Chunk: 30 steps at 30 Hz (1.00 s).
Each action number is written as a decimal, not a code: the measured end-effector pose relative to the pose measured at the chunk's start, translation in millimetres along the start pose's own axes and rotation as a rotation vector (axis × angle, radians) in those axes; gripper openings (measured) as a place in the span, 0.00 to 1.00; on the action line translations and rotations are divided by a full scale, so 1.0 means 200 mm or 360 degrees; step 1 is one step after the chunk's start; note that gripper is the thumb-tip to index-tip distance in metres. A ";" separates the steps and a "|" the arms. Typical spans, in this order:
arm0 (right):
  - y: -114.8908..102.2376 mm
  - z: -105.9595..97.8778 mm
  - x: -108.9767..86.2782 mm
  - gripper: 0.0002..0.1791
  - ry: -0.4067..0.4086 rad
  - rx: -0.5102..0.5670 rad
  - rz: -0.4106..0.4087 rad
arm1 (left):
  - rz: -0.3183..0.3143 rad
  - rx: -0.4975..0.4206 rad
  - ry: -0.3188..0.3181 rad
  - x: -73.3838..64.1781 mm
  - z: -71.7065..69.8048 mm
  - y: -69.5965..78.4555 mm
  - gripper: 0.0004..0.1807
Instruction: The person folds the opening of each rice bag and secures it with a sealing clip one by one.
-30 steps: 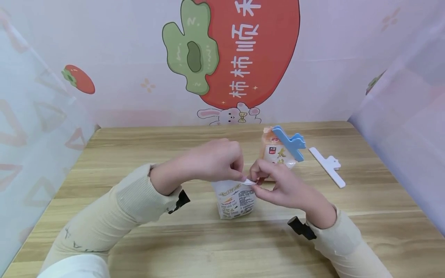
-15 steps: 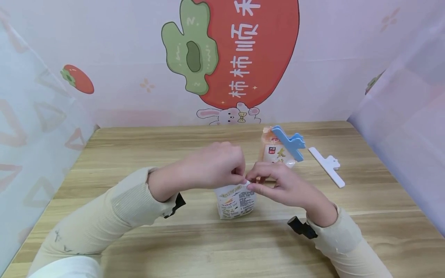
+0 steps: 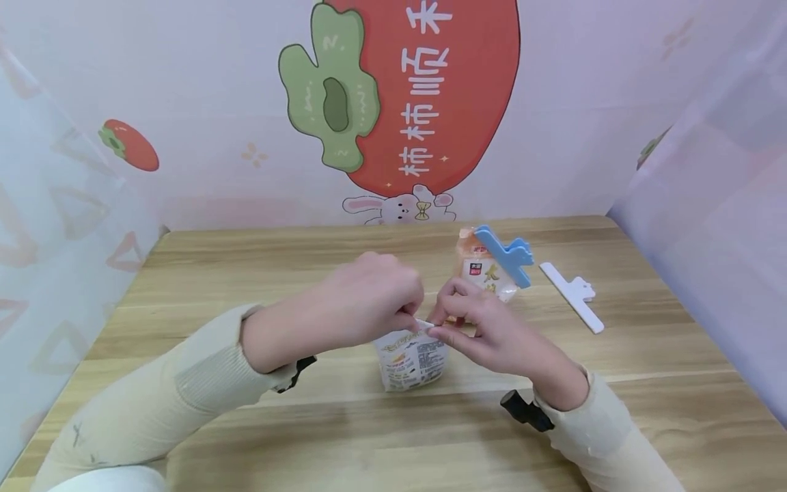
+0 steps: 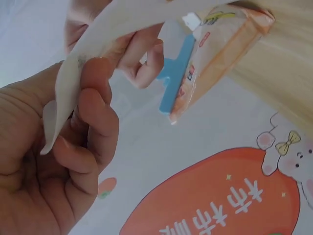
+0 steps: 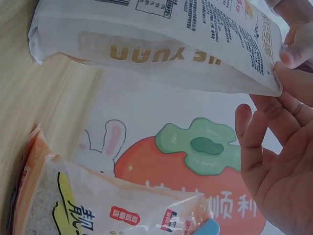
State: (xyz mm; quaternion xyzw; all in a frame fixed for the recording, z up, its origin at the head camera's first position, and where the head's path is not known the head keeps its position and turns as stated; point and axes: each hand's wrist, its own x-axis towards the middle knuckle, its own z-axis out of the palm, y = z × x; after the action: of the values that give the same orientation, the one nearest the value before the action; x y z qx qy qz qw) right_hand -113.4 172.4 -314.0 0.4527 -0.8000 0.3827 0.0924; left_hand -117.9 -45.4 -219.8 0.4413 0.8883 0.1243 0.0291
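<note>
- White bag (image 3: 410, 363), standing on the desk (image 3: 393, 451) in front of the person; both hands have its top edge, and the printed face is turned toward the head camera.
- The left hand (image 3: 374, 298) grasps the edge on its own side, fingers curled; the right hand (image 3: 488, 329) pinches the neighbouring stretch at the corner between thumb and fingertips.
- Holding two spots close together probably keeps the rim flat and taut, while the base seems to carry the weight. Whether the mouth is sealed, I cannot tell.
- Beyond the right hand stands an orange packet (image 3: 484, 273), a blue clip (image 3: 509, 258) slanting across its top, presumably to keep it closed.
- Right of that, a white clip (image 3: 573, 297) lies flat on the desk, apart from packet and bag, likely placed for easy reach.
- The left wrist view shows what the back of the left hand hides from the head view: the bag's edge running between thumb and fingers, its end sticking out.
- The right wrist view alone gives the bag's side with gold letters, and pale grains in the packet; only a bit of the blue clip shows there.
</note>
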 end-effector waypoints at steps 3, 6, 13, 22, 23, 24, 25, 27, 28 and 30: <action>-0.01 0.00 0.00 0.06 0.0023 -0.0070 -0.0065 | -0.0024 -0.0038 0.0027 -0.02 0.00 -0.02 0.26; -0.01 0.01 0.00 0.05 0.0046 -0.0121 -0.0123 | -0.0068 -0.0103 0.0024 -0.03 0.01 -0.04 0.25; -0.02 0.01 0.00 0.05 0.0019 -0.0167 -0.0092 | -0.0118 -0.0411 -0.0134 -0.05 -0.01 -0.09 0.15; -0.06 0.03 0.01 0.03 0.0045 -0.0090 0.0036 | -0.0272 -0.0657 -0.0372 -0.08 -0.03 -0.14 0.07; -0.07 0.03 0.02 0.02 0.0054 -0.0066 0.0051 | -0.0262 -0.0631 -0.0346 -0.09 -0.02 -0.14 0.07; -0.07 0.04 0.03 0.01 0.0063 -0.0043 0.0066 | -0.0248 -0.0598 -0.0314 -0.09 -0.02 -0.13 0.07; -0.07 0.05 0.04 0.02 0.0077 -0.0023 0.0073 | -0.0230 -0.0559 -0.0278 -0.10 -0.01 -0.13 0.06; -0.09 0.06 0.07 0.03 0.0110 -0.0017 0.0079 | -0.0194 -0.0492 -0.0198 -0.11 0.00 -0.12 0.07; -0.09 0.07 0.08 0.04 0.0125 -0.0026 0.0081 | -0.0167 -0.0452 -0.0158 -0.11 0.00 -0.11 0.08; -0.11 0.08 0.09 0.06 0.0156 -0.0068 0.0078 | -0.0109 -0.0380 -0.0066 -0.12 0.02 -0.10 0.09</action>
State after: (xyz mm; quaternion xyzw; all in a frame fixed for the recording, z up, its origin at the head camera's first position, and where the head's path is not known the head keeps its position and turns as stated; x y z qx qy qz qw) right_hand -103.2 142.4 -304.2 0.4116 -0.8134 0.3893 0.1319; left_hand -118.2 -76.5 -229.8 0.4064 0.8810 0.2188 0.1040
